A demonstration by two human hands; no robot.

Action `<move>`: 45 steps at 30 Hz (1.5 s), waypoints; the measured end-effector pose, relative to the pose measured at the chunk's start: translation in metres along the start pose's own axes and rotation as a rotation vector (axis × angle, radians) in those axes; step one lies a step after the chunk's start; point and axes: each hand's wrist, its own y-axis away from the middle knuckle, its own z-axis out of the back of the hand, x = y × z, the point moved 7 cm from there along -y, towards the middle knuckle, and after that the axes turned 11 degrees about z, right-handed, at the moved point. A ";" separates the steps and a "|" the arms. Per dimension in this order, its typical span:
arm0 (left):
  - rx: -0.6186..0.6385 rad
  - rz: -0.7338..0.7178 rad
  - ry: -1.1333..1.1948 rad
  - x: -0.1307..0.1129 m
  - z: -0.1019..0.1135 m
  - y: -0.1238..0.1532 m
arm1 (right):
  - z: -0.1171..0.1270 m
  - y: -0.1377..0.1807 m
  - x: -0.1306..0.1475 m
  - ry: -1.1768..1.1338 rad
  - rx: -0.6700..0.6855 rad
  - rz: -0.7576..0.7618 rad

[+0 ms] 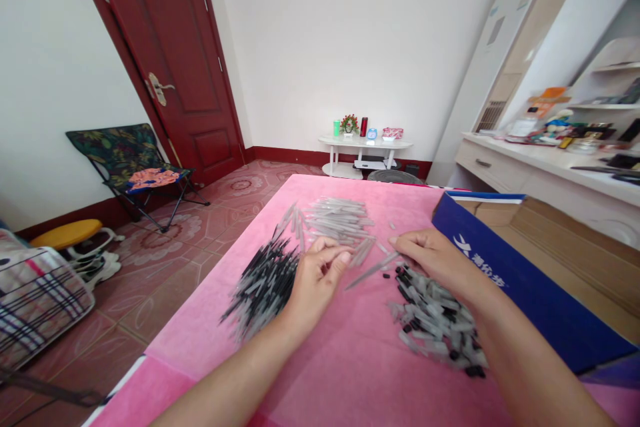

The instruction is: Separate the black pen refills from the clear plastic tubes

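My left hand (323,270) hovers over the middle of the pink cloth, thumb and fingertips pinched together; what is between them, if anything, is too small to make out. My right hand (427,250) is closed on one end of a translucent pen barrel (371,271), which slants down toward the left hand. Left of my left hand lies a heap of thin black-and-clear pen refills (265,280). Beyond both hands, clear pen barrels (337,215) are spread in a pile. Below my right hand is a heap of translucent caps (433,317) mixed with small black plugs.
A blue cardboard box (520,287) stands open along the table's right side. Pink cloth (350,360) covers the table. Past it are a white side table (367,142), a folding chair (135,170), a red door (165,67) and a cluttered white counter (545,153).
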 end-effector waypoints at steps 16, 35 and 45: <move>0.294 0.500 0.305 0.065 -0.040 0.011 | -0.022 -0.013 -0.037 0.388 -0.050 0.103; -0.073 0.564 0.818 0.079 -0.007 -0.003 | -0.021 -0.012 -0.047 -0.106 -0.291 0.046; -0.138 0.512 0.924 0.079 -0.004 -0.004 | -0.055 -0.007 -0.036 -0.793 -0.279 -0.146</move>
